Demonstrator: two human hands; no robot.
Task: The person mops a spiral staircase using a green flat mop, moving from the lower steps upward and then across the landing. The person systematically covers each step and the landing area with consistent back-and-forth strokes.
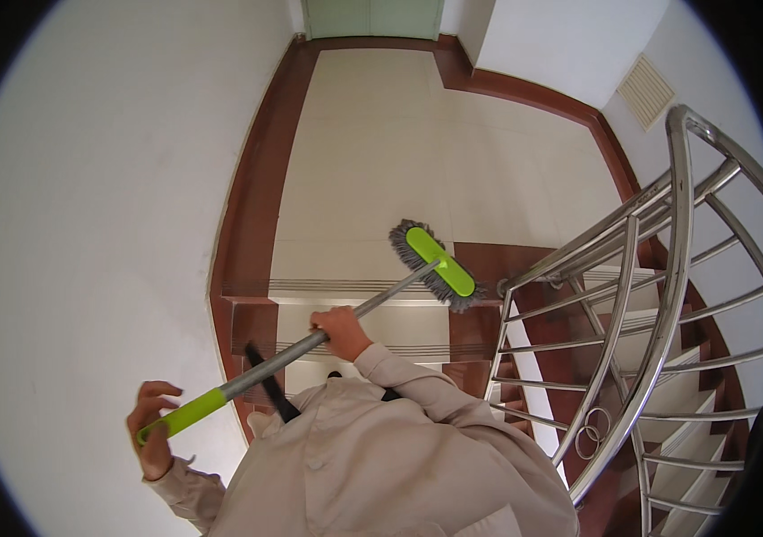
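Note:
My right hand point(344, 332) is closed around the grey pole of a mop with a green head plate point(440, 262) and grey fringed pad. At the lower left, my left hand point(153, 429) holds the end of the green grip point(190, 413) loosely, its thumb against it and its fingers curved. The pole slants across in front of my body. The mop head lies over the front edge of the tiled landing point(368, 168), beside the foot of the railing; whether it presses on the floor cannot be told.
Steps point(368, 329) with dark grooved strips lie below the landing. A stainless steel railing point(680, 221) curves along the right, with more stairs point(683, 463) beyond it. A white wall point(99, 201) stands at the left, a green door point(373, 17) at the far end.

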